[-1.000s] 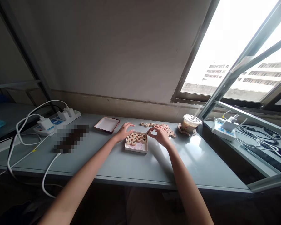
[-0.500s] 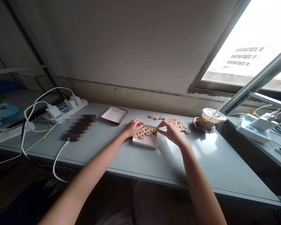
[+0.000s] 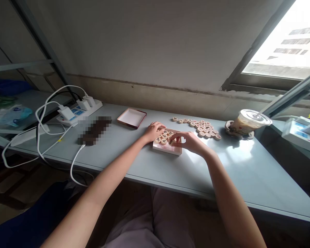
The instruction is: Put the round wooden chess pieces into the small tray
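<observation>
A shallow open box (image 3: 167,150) stands on the desk, with several round wooden Chinese chess pieces (image 3: 164,141) lying face up in its back part, their characters dark. My left hand (image 3: 153,132) holds the box at its back left corner, its fingers over the rim and against the pieces. Reaching over the right wall, my right hand (image 3: 190,142) has its thumb and fingertips closed around a piece at the right of the box. The fingers partly cover that piece. Behind my right hand, a group of loose pieces (image 3: 202,134), several with red characters, lies on the desk.
The box lid (image 3: 132,118) lies upturned at the back left. A lidded drink cup (image 3: 244,124) with a straw stands at right. Power strips (image 3: 80,114) (image 3: 301,136) with plugs sit at both sides; white cables (image 3: 71,168) hang over the left front edge.
My right hand has moved from the box's back right corner inward over the pieces at its right side. My left hand stays at the box. The camera view has shifted.
</observation>
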The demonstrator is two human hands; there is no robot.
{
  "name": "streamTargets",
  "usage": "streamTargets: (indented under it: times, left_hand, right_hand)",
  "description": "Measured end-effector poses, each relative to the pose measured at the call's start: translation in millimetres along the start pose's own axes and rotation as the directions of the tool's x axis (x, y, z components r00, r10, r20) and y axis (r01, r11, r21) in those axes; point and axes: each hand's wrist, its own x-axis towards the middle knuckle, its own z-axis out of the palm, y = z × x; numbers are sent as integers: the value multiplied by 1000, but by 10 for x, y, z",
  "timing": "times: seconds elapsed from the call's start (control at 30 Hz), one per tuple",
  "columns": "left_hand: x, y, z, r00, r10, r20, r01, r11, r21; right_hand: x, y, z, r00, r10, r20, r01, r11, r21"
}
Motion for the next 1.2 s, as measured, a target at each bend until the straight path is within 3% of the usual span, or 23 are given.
streamTargets:
  times: [0.1,0.2,0.23,0.33,0.4,0.47,0.57,0.63,0.73,0.87,1.03,1.13,1.2]
  left_hand:
    - [-64,90,-160,998,11,-66,0,987,158]
    - [-345,148,-548,964,5,-266,81,947,312]
    - [-503,127,-709,930,-9,-367,141,932,334]
    - [-1106,-107,-1176,746,-139,-651,452,823,342]
    - [-1504,-364,-1409,620,-280,-733,660,692,294]
    - [-1802,-612,-1556,563,-424,-709,761,601,245]
    - [-2007,-833,-1627,573,-551,-606,783,585,209]
    - [-2022,-858,-1605,614,-561,-555,760,610,224]
    - [-1998,-763,-1518,654,-505,-563,731,614,298]
    - [-2084,-546,-1342,644,-433,-631,740,560,372]
    - [-2300,-357,-1156,645,-378,-664,726,575,377]
    - [-2314,-387,-1196,640,-352,-683,707,617,345]
    - [-2263,-466,-1295,687,-318,-653,645,681,347]
  right_hand:
    - [6,-3,-1,999,31,35,-29,997,-68]
    - [18,-13,10,999,29,24,-25,986,-167]
    - [23,-16,19,1000,9,19,-6,983,-184]
    - [37,-14,59,997,-72,21,74,984,-163]
    - [46,-6,93,994,-104,29,106,986,-129]
    - [51,-2,122,992,-123,24,125,986,-113]
    - [51,-8,141,992,-125,-25,121,984,-129]
    - [46,-16,138,994,-94,-49,87,986,-144]
    - [43,-18,129,998,-42,-53,33,986,-166]
    - [52,-1,133,996,-64,-68,46,972,-230]
    - [78,81,188,993,-98,-62,82,972,-218]
    - [104,137,242,991,-121,-58,109,978,-180]
    - [120,153,264,988,-138,-71,125,979,-163]
